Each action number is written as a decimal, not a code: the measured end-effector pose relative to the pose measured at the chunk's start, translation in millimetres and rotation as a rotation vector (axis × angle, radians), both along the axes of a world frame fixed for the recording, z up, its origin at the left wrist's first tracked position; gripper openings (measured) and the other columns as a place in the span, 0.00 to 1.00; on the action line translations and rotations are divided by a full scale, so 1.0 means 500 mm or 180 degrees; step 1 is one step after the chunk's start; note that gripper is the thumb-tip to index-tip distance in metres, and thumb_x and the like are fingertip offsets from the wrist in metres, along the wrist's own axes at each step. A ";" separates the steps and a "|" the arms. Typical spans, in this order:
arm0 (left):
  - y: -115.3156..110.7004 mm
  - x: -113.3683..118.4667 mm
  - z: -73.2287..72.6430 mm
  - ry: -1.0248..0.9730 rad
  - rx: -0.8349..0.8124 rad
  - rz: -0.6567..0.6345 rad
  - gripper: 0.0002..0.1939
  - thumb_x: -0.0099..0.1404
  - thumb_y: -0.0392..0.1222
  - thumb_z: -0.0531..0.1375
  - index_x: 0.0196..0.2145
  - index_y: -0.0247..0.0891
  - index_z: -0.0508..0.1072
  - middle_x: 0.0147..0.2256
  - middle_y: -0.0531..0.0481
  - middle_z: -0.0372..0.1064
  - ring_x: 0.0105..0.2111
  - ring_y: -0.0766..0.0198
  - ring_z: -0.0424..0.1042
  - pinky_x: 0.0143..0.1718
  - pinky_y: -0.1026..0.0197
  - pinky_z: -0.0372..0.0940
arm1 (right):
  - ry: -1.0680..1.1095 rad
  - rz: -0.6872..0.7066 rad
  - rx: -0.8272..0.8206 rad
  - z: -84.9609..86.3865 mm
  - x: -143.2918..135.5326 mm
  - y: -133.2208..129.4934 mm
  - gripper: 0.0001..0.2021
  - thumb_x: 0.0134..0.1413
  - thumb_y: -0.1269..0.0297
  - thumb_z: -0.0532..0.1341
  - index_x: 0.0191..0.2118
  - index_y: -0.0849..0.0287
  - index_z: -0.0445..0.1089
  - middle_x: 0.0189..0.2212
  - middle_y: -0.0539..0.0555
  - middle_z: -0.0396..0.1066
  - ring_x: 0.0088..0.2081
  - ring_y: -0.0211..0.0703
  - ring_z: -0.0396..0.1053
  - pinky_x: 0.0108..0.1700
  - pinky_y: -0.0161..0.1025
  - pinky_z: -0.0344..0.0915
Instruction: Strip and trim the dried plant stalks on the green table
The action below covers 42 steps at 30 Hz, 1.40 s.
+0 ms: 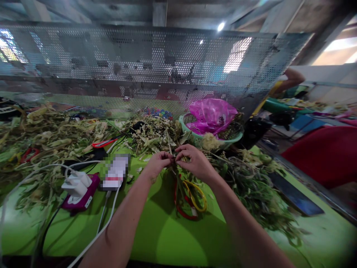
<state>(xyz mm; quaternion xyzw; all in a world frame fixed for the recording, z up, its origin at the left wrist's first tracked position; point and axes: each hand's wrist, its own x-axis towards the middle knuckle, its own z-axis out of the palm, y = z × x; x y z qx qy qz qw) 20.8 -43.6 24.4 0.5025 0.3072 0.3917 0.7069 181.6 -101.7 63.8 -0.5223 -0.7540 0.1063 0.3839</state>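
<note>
- The left hand (157, 162) and the right hand (195, 160) meet at the middle of the bright green table top (167, 238), fingertips almost touching each other.
- Both hands are closed narrow, pinching the same thin green plant stem (174, 167) from either side; thumb and fingers of each are curled in around it.
- The stem lies directly between the 2 hands, in front of the person; its long axis runs roughly away from the body, from the heap of cut leaves towards the lower edge of the table. Neither hand is nearer: each grips it at about the same spot.
- Just below the hands, on the table, lie scissors with 1 red and 1 yellow loop handle (192, 203), close to the right wrist and not touched.
- Behind the hands spreads a pile of dry pale husks and green stalks (150, 136), and more green trimmings (251, 182) lie to the right.
- A pale green plastic basket (192, 138) holding a pink plastic bag (212, 113) stands just beyond the right hand.
- To the left sit white chargers on a magenta power block (79, 191), with white cables (107, 212) trailing off.
- A perforated metal screen (139, 56) closes off the far side of the table.
</note>
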 end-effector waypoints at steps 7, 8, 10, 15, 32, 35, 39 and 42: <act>0.003 0.004 -0.002 0.0156 0.0178 0.0172 0.11 0.40 0.32 0.65 0.25 0.34 0.71 0.23 0.55 0.67 0.25 0.71 0.64 0.29 0.66 0.57 | 0.0075 0.0003 0.0048 -0.015 0.004 0.009 0.05 0.47 0.74 0.63 0.31 0.58 0.74 0.36 0.54 0.72 0.40 0.45 0.69 0.46 0.42 0.63; 0.003 0.004 -0.003 0.0156 0.0227 0.0189 0.10 0.40 0.32 0.65 0.25 0.34 0.71 0.23 0.55 0.67 0.25 0.71 0.63 0.29 0.66 0.57 | 0.0065 -0.0002 0.0034 -0.018 0.004 0.011 0.05 0.47 0.74 0.63 0.31 0.58 0.74 0.35 0.54 0.72 0.40 0.45 0.69 0.46 0.42 0.63; 0.004 0.004 -0.004 0.0182 0.0323 0.0195 0.10 0.41 0.32 0.64 0.25 0.34 0.71 0.23 0.55 0.67 0.25 0.71 0.63 0.29 0.66 0.56 | 0.0054 -0.0030 0.0018 -0.024 0.003 0.014 0.05 0.47 0.74 0.63 0.31 0.57 0.74 0.35 0.54 0.72 0.40 0.45 0.69 0.46 0.42 0.63; 0.006 0.002 -0.008 0.0315 0.0622 0.0174 0.08 0.44 0.32 0.63 0.26 0.34 0.72 0.24 0.54 0.68 0.26 0.70 0.64 0.31 0.66 0.57 | 0.0164 -0.0134 -0.0024 -0.038 -0.001 0.020 0.06 0.44 0.76 0.62 0.27 0.58 0.71 0.34 0.53 0.72 0.39 0.44 0.69 0.44 0.41 0.63; 0.008 0.004 -0.017 0.1309 0.2011 0.0589 0.08 0.54 0.32 0.58 0.32 0.37 0.75 0.28 0.51 0.73 0.29 0.64 0.69 0.33 0.64 0.60 | 0.0276 -0.0220 -0.0082 -0.036 -0.005 0.016 0.03 0.47 0.72 0.60 0.29 0.58 0.70 0.30 0.51 0.69 0.35 0.43 0.67 0.39 0.38 0.62; 0.003 0.005 -0.012 0.1381 0.2235 0.0716 0.07 0.55 0.32 0.58 0.31 0.38 0.74 0.26 0.53 0.70 0.27 0.65 0.66 0.30 0.65 0.57 | 0.0329 -0.0305 0.0006 -0.031 -0.005 0.014 0.03 0.49 0.69 0.61 0.31 0.57 0.71 0.32 0.52 0.70 0.36 0.43 0.68 0.39 0.38 0.62; 0.001 0.009 -0.012 0.1351 0.2394 0.0820 0.07 0.56 0.32 0.56 0.31 0.38 0.74 0.28 0.52 0.70 0.29 0.64 0.66 0.31 0.64 0.57 | 0.0604 -0.0343 -0.0062 -0.035 -0.003 0.015 0.06 0.52 0.66 0.60 0.36 0.56 0.72 0.31 0.51 0.72 0.34 0.42 0.69 0.36 0.38 0.64; 0.001 0.010 -0.015 0.1235 0.2483 0.0873 0.08 0.56 0.31 0.56 0.32 0.38 0.73 0.31 0.50 0.70 0.32 0.63 0.67 0.36 0.63 0.60 | 0.0949 -0.0279 -0.0354 -0.048 0.000 0.022 0.08 0.52 0.66 0.58 0.38 0.56 0.72 0.28 0.50 0.72 0.27 0.40 0.68 0.31 0.36 0.64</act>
